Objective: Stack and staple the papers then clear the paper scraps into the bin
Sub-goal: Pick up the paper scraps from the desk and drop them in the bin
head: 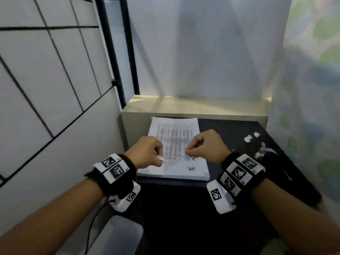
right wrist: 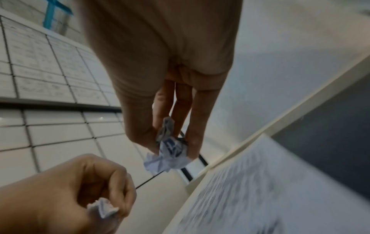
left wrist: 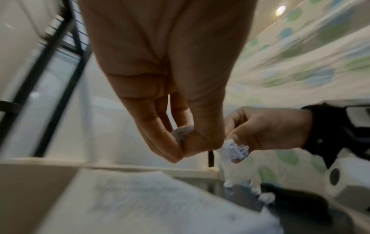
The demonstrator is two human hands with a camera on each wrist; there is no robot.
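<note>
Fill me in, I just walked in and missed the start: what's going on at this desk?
A person is clearing paper scraps. The left hand pinches one crumpled scrap, and the right hand pinches another scrap; both hands are above the paper stack lying on the dark desk. More loose scraps lie on the desk to the right. No bin or stapler is in view.
</note>
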